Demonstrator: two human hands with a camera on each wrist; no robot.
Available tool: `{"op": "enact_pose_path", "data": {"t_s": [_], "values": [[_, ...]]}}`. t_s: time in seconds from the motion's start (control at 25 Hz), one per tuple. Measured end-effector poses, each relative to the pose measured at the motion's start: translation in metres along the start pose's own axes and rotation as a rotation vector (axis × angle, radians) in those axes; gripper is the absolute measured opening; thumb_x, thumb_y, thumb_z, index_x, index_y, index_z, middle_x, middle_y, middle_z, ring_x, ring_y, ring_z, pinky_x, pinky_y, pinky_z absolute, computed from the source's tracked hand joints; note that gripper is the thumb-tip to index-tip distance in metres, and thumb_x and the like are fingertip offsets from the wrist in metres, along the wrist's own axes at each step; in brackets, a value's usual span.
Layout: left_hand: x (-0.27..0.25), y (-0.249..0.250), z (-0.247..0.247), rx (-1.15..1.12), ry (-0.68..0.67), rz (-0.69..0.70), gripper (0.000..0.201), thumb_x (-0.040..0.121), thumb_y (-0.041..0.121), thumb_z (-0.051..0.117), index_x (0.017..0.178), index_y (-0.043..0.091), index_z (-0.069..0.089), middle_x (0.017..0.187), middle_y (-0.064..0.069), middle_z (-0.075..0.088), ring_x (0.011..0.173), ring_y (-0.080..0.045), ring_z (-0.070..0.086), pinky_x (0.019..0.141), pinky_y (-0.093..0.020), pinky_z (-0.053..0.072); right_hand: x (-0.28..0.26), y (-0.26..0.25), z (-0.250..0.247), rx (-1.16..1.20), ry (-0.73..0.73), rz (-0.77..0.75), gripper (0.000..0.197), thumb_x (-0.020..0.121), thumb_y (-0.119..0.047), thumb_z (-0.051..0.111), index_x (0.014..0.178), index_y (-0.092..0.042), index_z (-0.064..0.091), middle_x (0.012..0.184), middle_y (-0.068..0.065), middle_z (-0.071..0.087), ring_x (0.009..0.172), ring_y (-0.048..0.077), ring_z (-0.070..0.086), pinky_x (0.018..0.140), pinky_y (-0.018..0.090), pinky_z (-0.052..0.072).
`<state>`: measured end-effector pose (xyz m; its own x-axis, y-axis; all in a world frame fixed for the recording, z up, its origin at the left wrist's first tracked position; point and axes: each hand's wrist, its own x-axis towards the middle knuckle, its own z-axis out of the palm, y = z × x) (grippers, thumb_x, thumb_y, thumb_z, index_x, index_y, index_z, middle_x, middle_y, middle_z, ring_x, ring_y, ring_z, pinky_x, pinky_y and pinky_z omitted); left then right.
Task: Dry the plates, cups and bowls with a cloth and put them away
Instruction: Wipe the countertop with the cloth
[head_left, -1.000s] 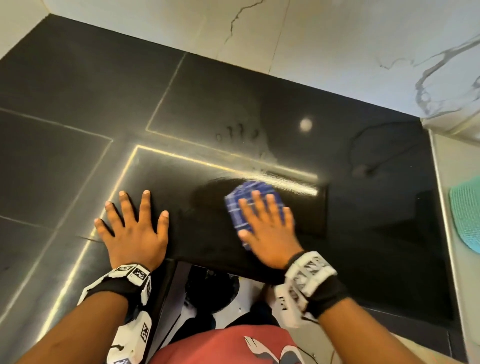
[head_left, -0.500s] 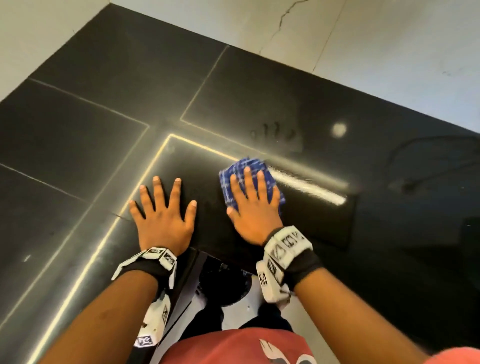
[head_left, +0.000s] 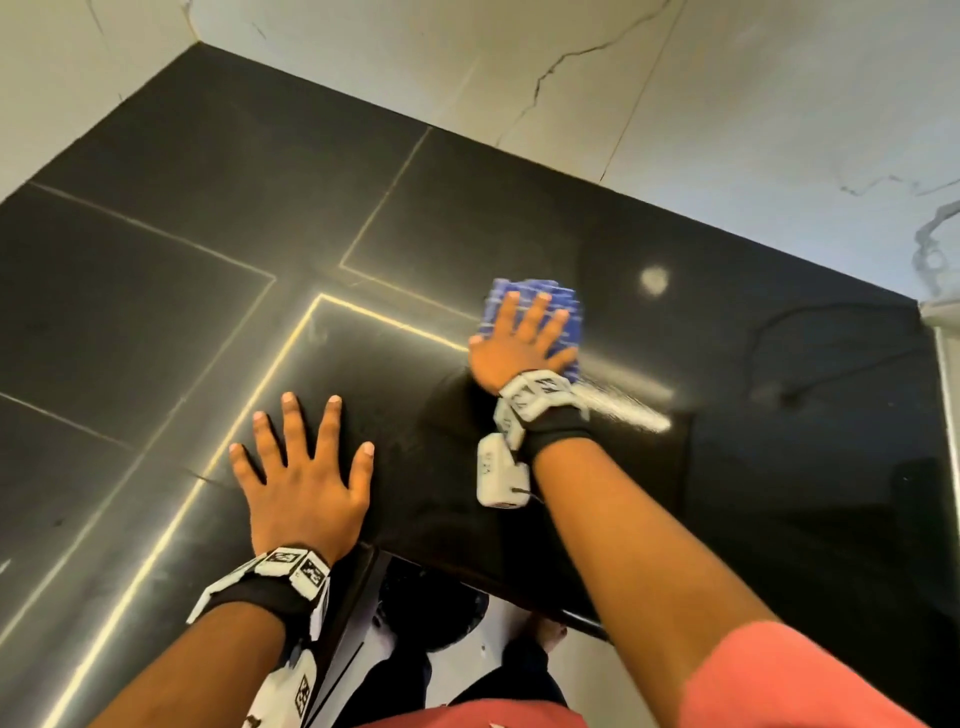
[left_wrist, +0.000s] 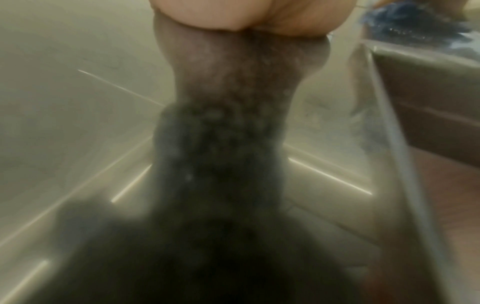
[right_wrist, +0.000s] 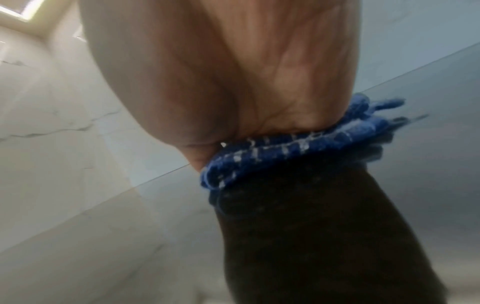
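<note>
A folded blue checked cloth (head_left: 540, 312) lies on the glossy black counter (head_left: 208, 171), and my right hand (head_left: 522, 340) presses flat on it with straight, spread fingers. The right wrist view shows the palm (right_wrist: 233, 72) bearing down on the cloth (right_wrist: 293, 152). My left hand (head_left: 301, 467) lies flat on the counter nearer the front edge, fingers spread, holding nothing. In the left wrist view only the heel of that hand (left_wrist: 246, 14) and its reflection show. No plates, cups or bowls are in view.
A marble-patterned wall (head_left: 675, 93) backs the counter. A wet streak (head_left: 623, 405) glints just right of my right wrist. A pale rim (head_left: 943, 332) shows at the far right edge. Below the counter's front edge are the floor and my feet (head_left: 545, 634).
My right hand has slid the cloth away from me, toward the back of the counter and a little right. The left hand stays flat in the same spot.
</note>
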<state>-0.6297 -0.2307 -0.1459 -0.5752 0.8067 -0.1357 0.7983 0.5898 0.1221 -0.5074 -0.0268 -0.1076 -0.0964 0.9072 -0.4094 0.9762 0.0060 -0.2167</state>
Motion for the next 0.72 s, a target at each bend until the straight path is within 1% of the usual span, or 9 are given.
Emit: {"op": "enact_pose_path", "data": {"t_s": [0.08,0.12,0.2,0.24,0.36,0.44,0.52,0.64,0.72], "values": [[-0.001,-0.002,0.0,-0.01,0.011,-0.002,0.073,0.089,0.065,0.017,0.152,0.031,0.029,0.161,-0.012,0.019,0.147,-0.041,0.012,0.115,-0.061,0.008,-0.015,-0.016,0.005,-0.108,-0.133,-0.247,0.075,0.097,-0.044,0.038,0.152,-0.031,-0.009,0.157,0.002,-0.027,0.144,0.033,-0.024,0.111,0.062,-0.008],[-0.002,-0.003,-0.001,-0.016,0.012,-0.002,0.073,0.089,0.064,0.018,0.152,0.03,0.031,0.161,-0.012,0.021,0.147,-0.041,0.013,0.114,-0.062,0.008,-0.024,-0.005,0.004,-0.16,-0.179,-0.367,0.073,0.098,-0.045,0.037,0.153,-0.031,-0.009,0.158,0.0,-0.027,0.144,0.03,-0.024,0.112,0.059,-0.009],[-0.002,-0.001,-0.001,-0.016,0.018,0.011,0.072,0.089,0.064,0.02,0.151,0.029,0.032,0.16,-0.013,0.023,0.146,-0.042,0.015,0.114,-0.062,0.01,-0.035,0.045,-0.006,-0.189,-0.179,-0.44,0.072,0.099,-0.047,0.036,0.153,-0.031,-0.01,0.158,-0.004,-0.025,0.145,0.025,-0.023,0.114,0.054,-0.008],[-0.002,0.0,-0.001,-0.011,0.019,0.009,0.072,0.089,0.063,0.021,0.151,0.029,0.033,0.16,-0.014,0.023,0.145,-0.042,0.016,0.113,-0.062,0.01,-0.036,0.071,-0.015,-0.157,-0.162,-0.381,0.072,0.099,-0.048,0.035,0.152,-0.032,-0.011,0.158,-0.004,-0.026,0.145,0.025,-0.023,0.114,0.053,-0.007],[-0.001,0.003,-0.001,0.007,0.011,0.008,0.071,0.089,0.063,0.022,0.151,0.029,0.033,0.159,-0.014,0.024,0.145,-0.043,0.017,0.114,-0.062,0.01,-0.011,0.118,-0.037,-0.031,-0.101,-0.015,0.069,0.101,-0.048,0.032,0.153,-0.031,-0.011,0.158,-0.001,-0.026,0.145,0.028,-0.023,0.114,0.058,-0.004],[0.0,0.002,-0.003,0.011,0.007,0.007,0.071,0.09,0.062,0.022,0.151,0.029,0.034,0.159,-0.014,0.025,0.145,-0.043,0.018,0.113,-0.062,0.01,0.021,0.104,-0.046,0.007,-0.054,0.131,0.071,0.1,-0.048,0.033,0.153,-0.029,-0.009,0.159,0.003,-0.024,0.145,0.033,-0.022,0.114,0.062,-0.003],[-0.003,0.005,-0.003,0.017,-0.008,-0.003,0.07,0.09,0.062,0.022,0.151,0.029,0.034,0.159,-0.014,0.026,0.145,-0.043,0.018,0.114,-0.062,0.01,0.049,0.062,-0.049,0.008,-0.031,0.113,0.074,0.099,-0.047,0.036,0.154,-0.027,-0.009,0.158,0.007,-0.025,0.144,0.037,-0.023,0.112,0.065,-0.004],[0.0,0.004,-0.003,0.045,-0.014,-0.007,0.07,0.09,0.063,0.022,0.15,0.029,0.034,0.158,-0.014,0.027,0.144,-0.043,0.02,0.113,-0.062,0.012,0.067,-0.011,-0.033,-0.066,-0.059,-0.112,0.076,0.097,-0.046,0.039,0.154,-0.027,-0.008,0.158,0.008,-0.025,0.143,0.038,-0.023,0.11,0.066,-0.007],[0.001,0.001,-0.003,0.052,-0.02,-0.009,0.07,0.09,0.063,0.022,0.15,0.03,0.035,0.158,-0.013,0.027,0.144,-0.042,0.021,0.113,-0.061,0.011,0.039,-0.034,-0.018,-0.166,-0.11,-0.346,0.075,0.096,-0.046,0.039,0.153,-0.029,-0.007,0.158,0.004,-0.024,0.144,0.034,-0.023,0.11,0.064,-0.009]]}}
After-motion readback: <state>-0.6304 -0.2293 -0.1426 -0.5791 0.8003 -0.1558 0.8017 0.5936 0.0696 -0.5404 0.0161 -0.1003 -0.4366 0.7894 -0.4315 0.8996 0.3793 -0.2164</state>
